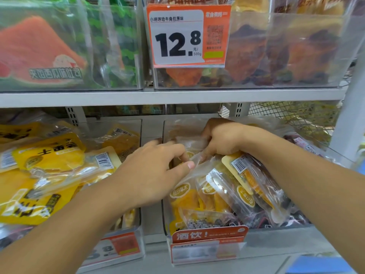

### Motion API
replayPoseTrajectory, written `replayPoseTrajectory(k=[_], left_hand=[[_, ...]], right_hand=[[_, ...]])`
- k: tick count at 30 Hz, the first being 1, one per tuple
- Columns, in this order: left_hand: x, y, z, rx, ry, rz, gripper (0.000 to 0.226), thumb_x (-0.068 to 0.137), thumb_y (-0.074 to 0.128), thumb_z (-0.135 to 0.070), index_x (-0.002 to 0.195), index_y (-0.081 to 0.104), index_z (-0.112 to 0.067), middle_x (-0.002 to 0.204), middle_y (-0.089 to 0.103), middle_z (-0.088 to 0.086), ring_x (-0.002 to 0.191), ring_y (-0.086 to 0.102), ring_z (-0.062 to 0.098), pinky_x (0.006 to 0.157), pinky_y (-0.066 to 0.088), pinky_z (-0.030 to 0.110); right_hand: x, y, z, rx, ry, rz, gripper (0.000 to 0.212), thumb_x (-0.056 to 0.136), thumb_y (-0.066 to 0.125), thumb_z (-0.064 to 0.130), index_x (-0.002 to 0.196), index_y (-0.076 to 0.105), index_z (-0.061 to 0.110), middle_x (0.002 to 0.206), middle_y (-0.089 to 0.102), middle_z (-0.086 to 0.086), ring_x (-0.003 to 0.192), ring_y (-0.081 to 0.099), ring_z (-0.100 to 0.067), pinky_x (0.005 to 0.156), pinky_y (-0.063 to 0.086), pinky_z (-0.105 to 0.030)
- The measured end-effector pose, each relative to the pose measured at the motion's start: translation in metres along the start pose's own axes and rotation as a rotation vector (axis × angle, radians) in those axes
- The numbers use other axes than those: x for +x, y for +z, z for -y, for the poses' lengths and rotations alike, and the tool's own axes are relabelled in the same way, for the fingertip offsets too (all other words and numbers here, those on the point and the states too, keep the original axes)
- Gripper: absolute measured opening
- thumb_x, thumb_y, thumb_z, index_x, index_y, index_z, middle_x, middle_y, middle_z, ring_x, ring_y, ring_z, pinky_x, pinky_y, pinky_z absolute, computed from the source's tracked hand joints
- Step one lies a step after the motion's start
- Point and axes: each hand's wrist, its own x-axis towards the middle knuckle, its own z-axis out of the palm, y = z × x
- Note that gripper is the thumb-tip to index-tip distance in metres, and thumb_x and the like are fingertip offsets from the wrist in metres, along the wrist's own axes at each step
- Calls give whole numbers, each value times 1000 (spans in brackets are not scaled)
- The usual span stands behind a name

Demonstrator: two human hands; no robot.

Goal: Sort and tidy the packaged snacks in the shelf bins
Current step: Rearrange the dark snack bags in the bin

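Observation:
Both hands reach into a clear plastic bin [165, 214] on the lower shelf, filled with several clear packets of yellow dried fruit [217, 194]. My left hand [156, 171] pinches the top edge of one clear packet [194, 158] between thumb and fingers. My right hand [221, 138] is curled around the tops of packets deeper in the same bin. A packet with a yellow label and barcode [240, 165] leans under my right wrist.
A second clear bin [138, 236] to the left holds several yellow snack packets [49, 157]. Above, a grey shelf board [177, 96] carries bins of watermelon-print bags and brown pastries, with an orange 12.8 price tag [187, 36]. Wire mesh [286, 117] is at the back right.

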Motion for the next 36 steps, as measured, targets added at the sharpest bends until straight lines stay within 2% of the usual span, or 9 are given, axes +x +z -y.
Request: replayPoseTrajectory(k=[4, 7, 10, 15, 20, 24, 28, 33, 36], left_hand=[[1, -1, 3, -125, -8, 7, 25, 88, 40, -64, 86, 60, -48, 109, 60, -14, 112, 52, 13, 95, 46, 41], [-1, -3, -1, -134, -44, 48, 16, 90, 52, -61, 96, 65, -55, 147, 38, -10, 143, 29, 15, 112, 34, 40], [-1, -4, -1, -154, -15, 41, 12, 83, 61, -62, 95, 63, -60, 119, 36, -21, 117, 32, 3, 92, 35, 23], [2, -4, 2, -147, 48, 32, 26, 81, 62, -62, 105, 68, -54, 99, 43, -21, 93, 40, -3, 71, 32, 17], [0, -10, 5, -197, 90, 58, 24, 97, 57, -41, 115, 72, -41, 108, 71, -24, 104, 62, -6, 94, 50, 23], [3, -12, 3, -130, 91, 104, 34, 100, 56, -23, 128, 61, -42, 120, 64, -26, 111, 57, -8, 102, 47, 27], [10, -10, -3, -73, 93, 118, 35, 90, 72, -26, 119, 62, -43, 117, 64, -24, 106, 57, -7, 95, 47, 23], [18, -10, -5, 128, 148, 54, 12, 84, 78, -29, 78, 70, -35, 74, 70, -12, 75, 66, 10, 74, 57, 36], [27, -11, -4, 208, 262, -55, 9, 84, 77, -24, 82, 72, -31, 72, 70, -13, 76, 65, 10, 78, 54, 36]], right_hand=[[1, 9, -1, 33, -35, -232, 27, 72, 86, 42, 80, 77, 18, 68, 67, 2, 71, 64, -18, 64, 48, -25], [-1, 14, -2, 26, -47, -326, 29, 74, 84, 45, 71, 72, 18, 60, 57, 5, 65, 57, -17, 59, 41, -24], [-6, 9, 3, 6, -82, -191, 39, 77, 80, 50, 67, 65, 15, 59, 54, 2, 59, 51, -15, 52, 39, -26], [-25, -5, -4, -63, -128, -273, 56, 72, 85, 47, 106, 54, 16, 96, 61, 1, 87, 59, -20, 65, 43, -28], [-36, 3, -20, 234, -336, -282, 32, 75, 87, 19, 75, 55, 11, 60, 53, 11, 52, 47, -3, 52, 37, -14], [-38, 1, -19, 249, -428, -153, 32, 86, 65, 1, 99, 77, 27, 72, 64, 6, 58, 54, -9, 58, 45, -18], [-46, -1, -11, 177, -390, 30, 24, 89, 62, 43, 102, 77, 30, 83, 66, 1, 78, 61, -11, 77, 52, -33], [-56, -4, -3, 93, -379, 24, 65, 60, 64, 82, 73, 69, 18, 96, 63, -9, 82, 59, -13, 79, 53, -35], [-62, -5, -7, 57, -404, -67, 84, 54, 66, 86, 65, 56, 4, 100, 55, -28, 78, 54, -32, 73, 50, -43]])
